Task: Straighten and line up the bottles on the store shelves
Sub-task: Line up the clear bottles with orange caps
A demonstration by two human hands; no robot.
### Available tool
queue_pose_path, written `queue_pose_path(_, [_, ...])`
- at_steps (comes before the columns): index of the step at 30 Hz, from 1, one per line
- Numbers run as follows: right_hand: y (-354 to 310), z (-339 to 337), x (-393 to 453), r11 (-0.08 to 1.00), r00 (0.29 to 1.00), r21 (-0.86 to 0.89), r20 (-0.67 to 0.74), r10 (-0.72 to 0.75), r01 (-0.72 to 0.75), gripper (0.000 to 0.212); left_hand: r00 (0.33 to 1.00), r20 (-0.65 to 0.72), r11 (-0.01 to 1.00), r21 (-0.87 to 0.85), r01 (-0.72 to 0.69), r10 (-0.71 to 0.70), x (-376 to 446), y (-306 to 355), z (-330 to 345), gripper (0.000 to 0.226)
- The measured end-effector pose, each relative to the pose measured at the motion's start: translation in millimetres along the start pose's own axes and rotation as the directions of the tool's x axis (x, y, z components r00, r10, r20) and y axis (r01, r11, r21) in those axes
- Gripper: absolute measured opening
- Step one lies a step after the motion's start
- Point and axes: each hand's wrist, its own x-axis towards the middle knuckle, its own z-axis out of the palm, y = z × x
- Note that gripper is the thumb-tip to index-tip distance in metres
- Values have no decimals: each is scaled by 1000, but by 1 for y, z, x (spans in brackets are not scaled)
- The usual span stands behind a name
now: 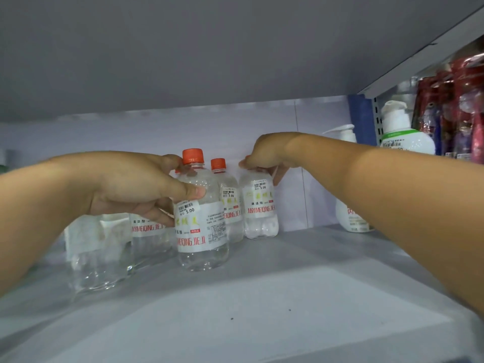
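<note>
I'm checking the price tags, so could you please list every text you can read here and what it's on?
"5.00": sticker on the front bottle, held by the left hand.
"JUNYIMEIQINGJIEJI": label of the right bottle, gripped from above by the right hand.
"5.00": sticker on the middle bottle.
Barcodes, small print and pump bottle labels: too small or blurred to read.

Bare shelf (pixel 301 297) in front gives passage — clustered bottles (pixel 201 218) (left-centre) and pump bottle (pixel 349 216) block the back.

A pale grey shelf (pixel 301 297) carries clear orange-capped bottles (pixel 201 231) standing upright and white pump bottles (pixel 351 218) at right.
</note>
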Motion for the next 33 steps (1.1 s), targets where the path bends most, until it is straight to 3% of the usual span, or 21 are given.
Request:
queue_pose_path(2, [1,0,3,999,1000,46,2,6,-7,36,993,-58,990,99,106,-100,9,-9,-21,46])
queue_pose_path(4, [3,3,3,1000,999,22,-34,8,-7,39,964,-201,955,201,217,-177,24,-14,-35,66])
queue_pose_path(8, [7,8,5,998,996,-58,-85,-4,-1,47,986,-111,989,-88,115,-125,25,-1,-17,34])
queue_pose_path(12, [-1,-8,-13,983,964,-169,-244,-107,66,56,980,-158,987,-126,103,-123,19,3,-17,52])
queue_pose_path(13, [-8,-17,-23,990,954,-85,-269,-130,111,60,968,-211,983,-148,106,-136,21,3,-14,50])
queue_pose_path(15, [-22,-34,-48,972,981,180,-153,-122,149,66,934,-331,989,-105,104,-134,30,9,-1,54])
queue_pose_path(16, [-28,-37,-60,970,991,203,-50,-127,135,68,924,-361,991,-92,101,-127,34,13,6,60])
queue_pose_path(18, [-32,-33,-76,989,987,27,55,-149,148,70,926,-361,989,-135,65,-110,39,17,10,63])
queue_pose_path(21, [-22,-19,-81,979,980,-56,43,-194,197,51,939,-336,982,-189,3,-67,40,15,7,36])
queue_pose_path(24, [-11,-27,-80,988,988,-31,-25,-150,149,38,880,-474,999,45,-5,26,40,7,2,12])
queue_pose_path(27, [0,-40,-78,996,990,-27,-116,-83,80,32,833,-546,981,195,20,92,38,6,-3,7])
queue_pose_path(30, [9,-43,-70,995,983,-104,-181,-22,3,33,838,-537,968,246,49,95,43,7,-13,9])
queue_pose_path(33, [15,-40,-54,957,974,-269,-219,49,-109,38,876,-479,914,376,154,50,54,6,-24,30])
